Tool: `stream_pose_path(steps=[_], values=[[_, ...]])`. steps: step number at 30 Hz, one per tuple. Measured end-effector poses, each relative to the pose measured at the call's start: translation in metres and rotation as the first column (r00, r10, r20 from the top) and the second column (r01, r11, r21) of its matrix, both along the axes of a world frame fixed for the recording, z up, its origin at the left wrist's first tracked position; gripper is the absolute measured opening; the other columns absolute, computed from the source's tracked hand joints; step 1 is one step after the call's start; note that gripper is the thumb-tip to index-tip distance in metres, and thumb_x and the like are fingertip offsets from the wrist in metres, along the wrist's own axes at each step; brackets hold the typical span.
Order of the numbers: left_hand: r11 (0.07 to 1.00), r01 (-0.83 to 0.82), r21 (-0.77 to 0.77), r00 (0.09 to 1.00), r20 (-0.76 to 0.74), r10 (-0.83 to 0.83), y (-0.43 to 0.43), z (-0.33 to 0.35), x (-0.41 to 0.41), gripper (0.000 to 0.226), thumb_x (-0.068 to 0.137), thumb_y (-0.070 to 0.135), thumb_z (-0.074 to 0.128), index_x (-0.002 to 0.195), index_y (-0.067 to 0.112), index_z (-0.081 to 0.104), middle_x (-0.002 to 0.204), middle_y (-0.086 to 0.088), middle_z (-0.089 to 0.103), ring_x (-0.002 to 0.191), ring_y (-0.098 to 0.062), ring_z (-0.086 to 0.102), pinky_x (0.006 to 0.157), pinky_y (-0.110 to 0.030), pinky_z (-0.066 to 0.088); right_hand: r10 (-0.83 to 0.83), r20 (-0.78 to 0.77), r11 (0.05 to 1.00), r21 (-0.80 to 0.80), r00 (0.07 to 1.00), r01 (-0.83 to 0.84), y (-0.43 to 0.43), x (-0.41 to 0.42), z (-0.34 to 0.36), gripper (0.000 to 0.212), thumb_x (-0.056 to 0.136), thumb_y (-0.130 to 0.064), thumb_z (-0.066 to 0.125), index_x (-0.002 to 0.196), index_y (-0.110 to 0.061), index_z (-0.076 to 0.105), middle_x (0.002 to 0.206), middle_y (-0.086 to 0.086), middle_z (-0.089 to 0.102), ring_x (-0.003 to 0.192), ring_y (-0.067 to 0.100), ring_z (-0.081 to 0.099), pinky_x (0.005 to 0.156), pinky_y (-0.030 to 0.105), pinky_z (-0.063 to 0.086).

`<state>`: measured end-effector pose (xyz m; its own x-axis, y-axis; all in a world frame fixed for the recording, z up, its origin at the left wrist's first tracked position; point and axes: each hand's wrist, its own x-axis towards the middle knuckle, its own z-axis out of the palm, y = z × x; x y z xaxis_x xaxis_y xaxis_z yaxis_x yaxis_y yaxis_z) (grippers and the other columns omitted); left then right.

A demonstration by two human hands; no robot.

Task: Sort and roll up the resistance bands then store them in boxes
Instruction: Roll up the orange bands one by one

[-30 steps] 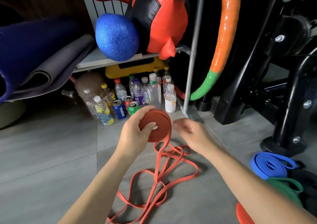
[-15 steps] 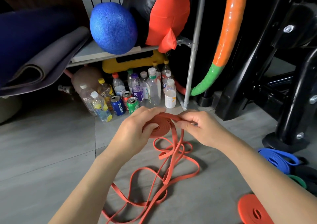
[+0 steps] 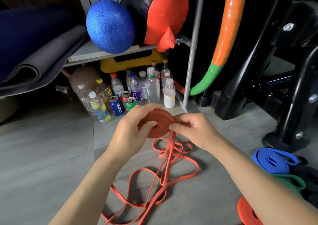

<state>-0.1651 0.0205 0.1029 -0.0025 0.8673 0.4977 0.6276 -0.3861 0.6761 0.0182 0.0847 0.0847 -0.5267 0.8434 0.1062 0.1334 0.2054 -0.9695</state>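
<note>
A partly rolled orange-red resistance band (image 3: 160, 124) is held flat between both hands above the grey floor. My left hand (image 3: 130, 130) grips the coil from the left, thumb near its centre. My right hand (image 3: 192, 130) pinches the band at the coil's right edge. The unrolled length (image 3: 165, 176) hangs down and lies in loose loops on the floor. At the right lie a rolled blue band (image 3: 273, 161), a green band (image 3: 290, 181) and a rolled orange-red band (image 3: 247, 212). No boxes are in view.
Several bottles and cans (image 3: 130, 90) stand under a low shelf (image 3: 103, 52) with a blue foam ball (image 3: 110, 26) and a red-black bag. Rolled mats (image 3: 34, 52) lie at left. A metal pole (image 3: 192, 43) and a black machine frame (image 3: 284, 78) stand at right.
The coil has turned from upright to lying flat. My right hand has come in from beside it and taken hold of the band at the coil's edge.
</note>
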Motion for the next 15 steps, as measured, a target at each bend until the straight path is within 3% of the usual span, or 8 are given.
stream_pose_path(steps=[4, 5, 7, 9, 12, 15], values=[[0.999, -0.040, -0.031, 0.981, 0.189, 0.045, 0.000, -0.009, 0.012, 0.054, 0.081, 0.000, 0.064, 0.110, 0.045, 0.053, 0.105, 0.026, 0.060, 0.101, 0.004, 0.056, 0.091, -0.017, 0.044, -0.072, -0.098, 0.992, -0.111, 0.993, 0.061, -0.009, -0.007, -0.007, 0.017, 0.078, -0.009, 0.071, 0.074, -0.025, 0.072, 0.088, 0.031, 0.067, 0.070, 0.036, 0.066, 0.069, 0.038, 0.057], [0.998, -0.047, -0.039, 0.968, 0.245, 0.055, 0.000, -0.011, 0.015, 0.054, 0.081, -0.003, 0.064, 0.109, 0.042, 0.054, 0.105, 0.025, 0.061, 0.100, 0.004, 0.057, 0.090, -0.016, 0.044, -0.091, -0.111, 0.988, -0.133, 0.990, 0.076, -0.009, -0.007, -0.008, 0.015, 0.078, -0.010, 0.071, 0.074, -0.024, 0.072, 0.088, 0.033, 0.066, 0.070, 0.036, 0.064, 0.068, 0.038, 0.057], [0.996, -0.050, -0.079, 0.957, 0.283, 0.070, 0.000, -0.016, 0.018, 0.053, 0.080, -0.006, 0.065, 0.107, 0.038, 0.055, 0.104, 0.023, 0.059, 0.096, 0.008, 0.056, 0.087, -0.011, 0.043, -0.092, -0.038, 0.990, -0.111, 0.995, 0.087, -0.006, -0.002, -0.009, 0.012, 0.078, -0.013, 0.073, 0.073, -0.024, 0.072, 0.079, 0.020, 0.071, 0.067, 0.025, 0.066, 0.064, 0.036, 0.056], [0.989, -0.045, -0.141, 0.991, 0.119, 0.062, 0.002, -0.019, 0.014, 0.048, 0.080, -0.002, 0.068, 0.110, 0.034, 0.058, 0.111, 0.015, 0.053, 0.100, 0.007, 0.050, 0.092, -0.014, 0.041, -0.062, 0.180, 0.998, 0.010, 0.982, 0.061, -0.001, 0.008, -0.007, 0.006, 0.080, -0.017, 0.073, 0.075, -0.020, 0.071, 0.065, 0.004, 0.071, 0.057, 0.013, 0.064, 0.057, 0.031, 0.052], [0.977, -0.011, -0.211, 0.984, -0.177, -0.027, 0.002, -0.017, 0.012, 0.048, 0.081, 0.014, 0.072, 0.126, 0.023, 0.058, 0.134, 0.012, 0.039, 0.118, 0.001, 0.040, 0.098, -0.009, 0.027, -0.004, 0.495, 0.978, 0.182, 0.869, -0.099, 0.003, 0.016, -0.004, 0.011, 0.082, -0.026, 0.072, 0.090, -0.019, 0.073, 0.071, -0.002, 0.072, 0.064, 0.012, 0.065, 0.064, 0.032, 0.052], [0.950, 0.053, -0.308, 0.948, -0.283, -0.145, 0.001, -0.019, 0.025, 0.061, 0.082, 0.015, 0.069, 0.137, 0.028, 0.047, 0.131, 0.005, 0.056, 0.118, -0.012, 0.052, 0.094, -0.014, 0.034, -0.006, 0.568, 0.945, 0.271, 0.823, -0.181, 0.000, 0.012, -0.001, 0.009, 0.081, -0.028, 0.071, 0.090, -0.026, 0.072, 0.077, -0.004, 0.072, 0.072, 0.012, 0.065, 0.069, 0.034, 0.052]])
